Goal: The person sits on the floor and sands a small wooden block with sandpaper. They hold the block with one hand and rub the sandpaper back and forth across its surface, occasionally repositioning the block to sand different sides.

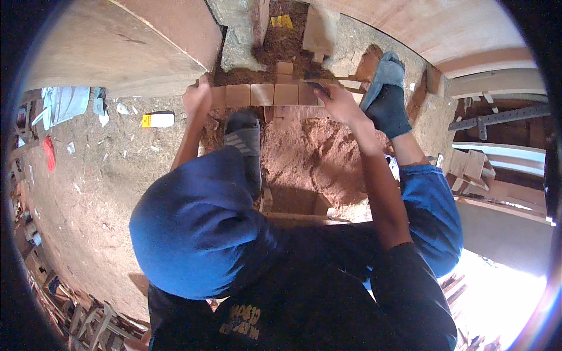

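A row of square wooden blocks (262, 95) lies crosswise before me, above a heap of reddish sawdust (311, 149). My left hand (197, 97) is closed around the row's left end. Near the right end, my right hand (341, 102) grips a dark, thin tool (319, 89), whose kind I cannot tell. More small wooden blocks (285, 69) sit just beyond the row, about its middle. My sandalled left foot (243, 131) rests just below the row, while my right foot (386, 87) is beyond my right hand.
Large wooden panels (118, 48) stand at the upper left and upper right. A white and yellow container (158, 120) and a red scrap (49, 153) lie on the littered floor at left. Wood offcuts (88, 324) are piled at lower left. Wooden framing (474, 169) stands at right.
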Tool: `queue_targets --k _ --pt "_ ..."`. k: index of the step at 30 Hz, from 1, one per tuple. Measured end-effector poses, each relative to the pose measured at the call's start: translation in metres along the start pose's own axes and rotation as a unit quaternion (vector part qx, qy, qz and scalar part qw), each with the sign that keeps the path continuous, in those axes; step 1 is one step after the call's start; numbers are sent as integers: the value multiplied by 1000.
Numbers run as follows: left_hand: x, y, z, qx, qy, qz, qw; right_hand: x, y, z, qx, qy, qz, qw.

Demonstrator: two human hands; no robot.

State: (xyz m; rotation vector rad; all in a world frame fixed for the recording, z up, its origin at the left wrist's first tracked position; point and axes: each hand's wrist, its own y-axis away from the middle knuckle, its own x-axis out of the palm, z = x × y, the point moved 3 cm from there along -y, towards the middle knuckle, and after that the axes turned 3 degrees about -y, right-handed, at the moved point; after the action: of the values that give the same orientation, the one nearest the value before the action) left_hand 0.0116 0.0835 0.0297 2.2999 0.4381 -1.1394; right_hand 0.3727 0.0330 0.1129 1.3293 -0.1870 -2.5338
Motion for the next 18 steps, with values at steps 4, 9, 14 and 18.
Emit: queue_targets --k 4,9,14,18 --pt "-2 7 -12 -2 17 8 1000 1 -4 -12 23 0 18 1000" --pt "-8 11 -14 -4 13 10 1000 15 -2 2 -16 -24 3 1000" --pt "-4 7 -11 4 18 -13 1000 38 -7 -6 -35 11 -51 998" --pt "-8 11 -12 5 27 10 1000 56 -3 10 -120 23 -54 991"
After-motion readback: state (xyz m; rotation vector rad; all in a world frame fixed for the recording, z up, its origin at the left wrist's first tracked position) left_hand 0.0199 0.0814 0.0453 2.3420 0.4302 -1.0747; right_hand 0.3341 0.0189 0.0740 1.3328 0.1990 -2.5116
